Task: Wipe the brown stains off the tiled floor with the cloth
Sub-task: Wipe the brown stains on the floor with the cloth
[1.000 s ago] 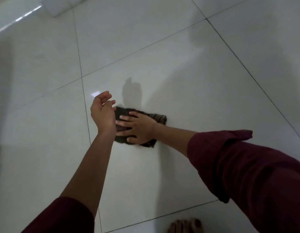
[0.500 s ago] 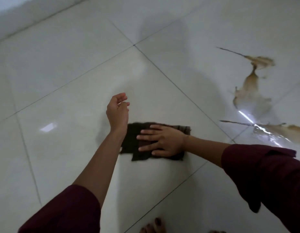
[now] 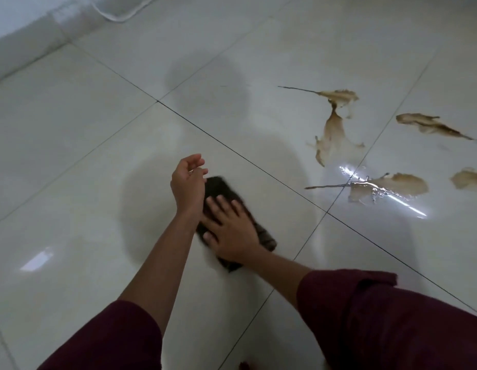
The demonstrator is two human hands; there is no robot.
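Note:
A dark brown cloth (image 3: 221, 186) lies flat on the glossy white tiled floor (image 3: 71, 161) at the centre of view. My right hand (image 3: 229, 228) presses flat on the cloth with fingers spread. My left hand (image 3: 188, 182) hovers just left of the cloth's far end, fingers loosely curled, holding nothing. Several brown stains spread over the tiles to the right: a long one (image 3: 332, 129), a wet glistening one (image 3: 392, 186) and two more (image 3: 432, 125) (image 3: 469, 178) near the right edge. The cloth is well left of all of them.
A white wall base (image 3: 23, 46) runs along the top left, with a white cord (image 3: 120, 16) looping on the floor by it. Dark grout lines (image 3: 232, 150) cross the tiles. My dark red sleeves fill the bottom of the view.
The view has swung further right, showing more stains. My right hand has turned with the cloth, which now lies diagonally instead of sideways. My left hand stays raised beside it.

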